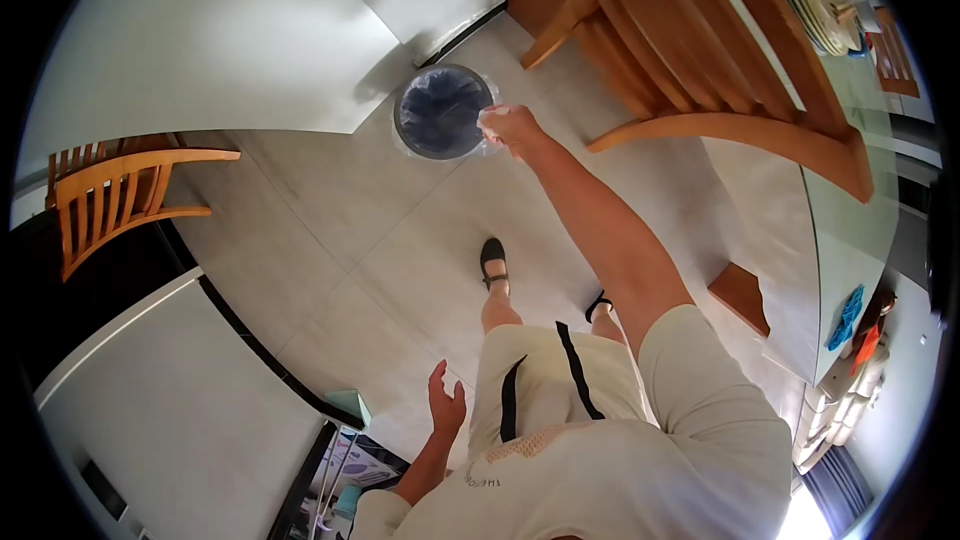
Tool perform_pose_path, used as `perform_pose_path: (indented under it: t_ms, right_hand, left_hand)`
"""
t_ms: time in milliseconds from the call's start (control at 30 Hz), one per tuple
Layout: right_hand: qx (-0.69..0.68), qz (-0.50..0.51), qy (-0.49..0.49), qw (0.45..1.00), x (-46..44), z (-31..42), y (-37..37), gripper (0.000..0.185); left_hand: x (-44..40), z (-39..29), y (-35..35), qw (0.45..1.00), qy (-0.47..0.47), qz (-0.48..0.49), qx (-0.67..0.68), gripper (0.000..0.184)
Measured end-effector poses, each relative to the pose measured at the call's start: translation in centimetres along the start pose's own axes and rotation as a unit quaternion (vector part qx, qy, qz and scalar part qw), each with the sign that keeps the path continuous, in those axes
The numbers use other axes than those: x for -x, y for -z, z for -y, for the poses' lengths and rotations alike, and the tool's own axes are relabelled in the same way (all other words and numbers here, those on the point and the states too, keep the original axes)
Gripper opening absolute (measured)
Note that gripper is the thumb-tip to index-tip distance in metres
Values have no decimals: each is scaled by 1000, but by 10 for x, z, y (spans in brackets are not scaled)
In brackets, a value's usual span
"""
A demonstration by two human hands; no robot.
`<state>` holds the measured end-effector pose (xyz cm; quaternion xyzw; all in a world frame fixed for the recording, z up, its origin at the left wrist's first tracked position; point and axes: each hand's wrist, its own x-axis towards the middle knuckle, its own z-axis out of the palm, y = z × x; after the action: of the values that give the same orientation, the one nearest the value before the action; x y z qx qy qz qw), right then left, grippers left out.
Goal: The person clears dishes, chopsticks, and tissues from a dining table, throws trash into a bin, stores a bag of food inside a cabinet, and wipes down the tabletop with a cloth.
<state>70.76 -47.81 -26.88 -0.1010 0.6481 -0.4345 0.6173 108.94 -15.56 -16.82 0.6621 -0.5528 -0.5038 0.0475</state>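
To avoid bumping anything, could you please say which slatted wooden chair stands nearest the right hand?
The large orange-brown slatted wooden chair at upper right, nearest the right hand; the slatted wooden chairs at left stand much farther from it.

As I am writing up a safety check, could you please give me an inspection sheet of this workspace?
Surface: tiled floor, joint lines visible.
Job's things: round bin standing on the floor, with a see-through liner over its rim; contents hard to make out.
Clutter: stacked plates and a blue item at the glass table.
Hands: right hand at the bin's rim, fingers curled by pale material, liner or something else unclear; left hand lowered, fingers parted.
Cables: nothing seen for certain.
Surroundings: large wooden chair right of the bin, another chair at the picture's left.
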Motion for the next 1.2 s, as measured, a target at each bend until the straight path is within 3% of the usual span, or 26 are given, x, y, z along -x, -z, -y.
perform_pose_path:
  t_ms: [67,167,300,400,567,600,667,700,800,867,933,1033,1100,1200]
  right_hand:
    - [42,-5,-6,999,-22,5,-17,41]
    - [109,-20,-72,991,-49,7,-35,71]
    - [94,-13,-55,994,-39,11,-33,68]
    - [142,-5,-15,990,-21,-32,-5,50]
    - [111,-31,-96,989,91,-125,75,37]
    - [119,-14,3,993,101,-179,106,38]
    - [144,-67,-13,987,141,-233,154,36]
    - [154,-131,-128,971,173,-229,172,33]
    - [266,-216,-89,935,262,-210,227,36]
    - [215,-298,-114,923,304,-188,273,35]
    - [212,-371,40,903,347,-172,320,33]
    - [166,-469,139,857,403,-134,400,28]
    - [184,-522,214,805,439,-128,468,28]
    - [262,-642,235,681,504,-110,571,33]
  left_hand:
    - [-11,5,8,1000,23,6,1,55]
    - [-22,3,13,999,48,20,17,55]
    - [-42,-2,11,996,57,63,13,55]
    - [-62,-9,13,996,17,84,12,52]
    - [-105,-55,13,991,-48,127,-10,48]
    - [-114,-66,11,988,-69,133,-25,47]
    - [-132,-86,4,984,-100,147,-26,46]
    - [-139,-101,-1,980,-119,154,-38,46]
    - [-146,-152,-25,965,-181,180,-54,45]
    - [-143,-194,-59,952,-229,193,-65,45]
    - [-124,-240,-101,936,-273,211,-70,44]
    - [-78,-309,-178,903,-340,258,-59,42]
    - [-40,-353,-236,877,-391,270,-69,42]
    - [-3,-406,-324,839,-458,284,-77,43]
